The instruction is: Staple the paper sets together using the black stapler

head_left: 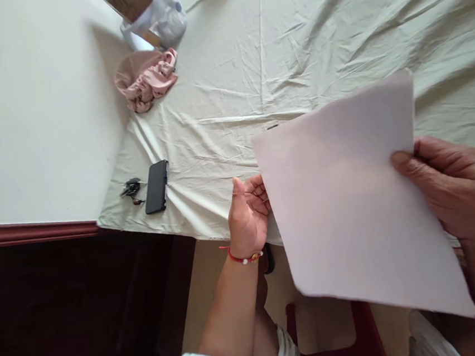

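A white sheet of paper [349,206] is held up over the near edge of the cloth-covered table, tilted and slightly bent. My right hand [456,185] pinches its right edge, thumb on the front face and fingers behind. At the sheet's left edge is my left hand [249,213], palm up, its thumb raised apart from loosely curled fingers. Those fingertips go partly behind the paper; whether they touch it I cannot tell. A red string bracelet [245,259] circles the left wrist. Just past the sheet's top edge, a small dark object [272,127] peeks out, mostly covered.
A pale wrinkled cloth [222,106] covers the table. Toward the left lie a black phone [156,187] and some keys [131,189]. Farther back are a pink fabric item [148,80] and a plastic bag [163,20] beside the white wall [33,108]. A red stool [362,334] stands below.
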### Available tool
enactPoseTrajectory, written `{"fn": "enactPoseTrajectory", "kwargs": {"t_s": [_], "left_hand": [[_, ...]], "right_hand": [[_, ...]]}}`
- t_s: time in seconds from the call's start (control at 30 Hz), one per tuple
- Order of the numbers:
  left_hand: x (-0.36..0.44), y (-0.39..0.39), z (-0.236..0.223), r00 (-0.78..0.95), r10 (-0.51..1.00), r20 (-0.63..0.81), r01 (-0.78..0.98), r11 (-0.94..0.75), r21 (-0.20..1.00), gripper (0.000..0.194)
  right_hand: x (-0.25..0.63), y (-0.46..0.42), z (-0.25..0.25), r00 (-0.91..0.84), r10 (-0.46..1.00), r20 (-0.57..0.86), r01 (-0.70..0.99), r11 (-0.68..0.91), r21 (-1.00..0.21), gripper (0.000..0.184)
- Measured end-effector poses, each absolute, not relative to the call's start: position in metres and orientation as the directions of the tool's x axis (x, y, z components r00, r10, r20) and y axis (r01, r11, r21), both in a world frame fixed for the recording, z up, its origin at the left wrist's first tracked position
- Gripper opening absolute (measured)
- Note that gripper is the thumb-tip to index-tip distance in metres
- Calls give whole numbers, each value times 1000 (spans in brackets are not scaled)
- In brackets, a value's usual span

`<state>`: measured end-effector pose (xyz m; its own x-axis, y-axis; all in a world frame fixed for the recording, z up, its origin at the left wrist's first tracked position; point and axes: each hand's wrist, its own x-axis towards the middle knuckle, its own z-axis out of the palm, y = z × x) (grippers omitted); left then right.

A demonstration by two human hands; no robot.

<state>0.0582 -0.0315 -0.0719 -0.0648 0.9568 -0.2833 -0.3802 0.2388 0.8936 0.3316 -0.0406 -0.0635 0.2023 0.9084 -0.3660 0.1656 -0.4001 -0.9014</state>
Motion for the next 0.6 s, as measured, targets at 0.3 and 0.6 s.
{"fn": "enactPoseTrajectory", "kwargs": {"t_s": [0.3,0.6], "left_hand": [[60,-39,-80,-253,918,-305,-236,247,940,33],[54,-38,-76,-252,923,-290,-294,212,932,22]], "right_hand": [[307,-21,-80,83,917,-390,56,-395,-917,59],[307,-27,-85,259,946,-192,303,-269,-914,43]]}}
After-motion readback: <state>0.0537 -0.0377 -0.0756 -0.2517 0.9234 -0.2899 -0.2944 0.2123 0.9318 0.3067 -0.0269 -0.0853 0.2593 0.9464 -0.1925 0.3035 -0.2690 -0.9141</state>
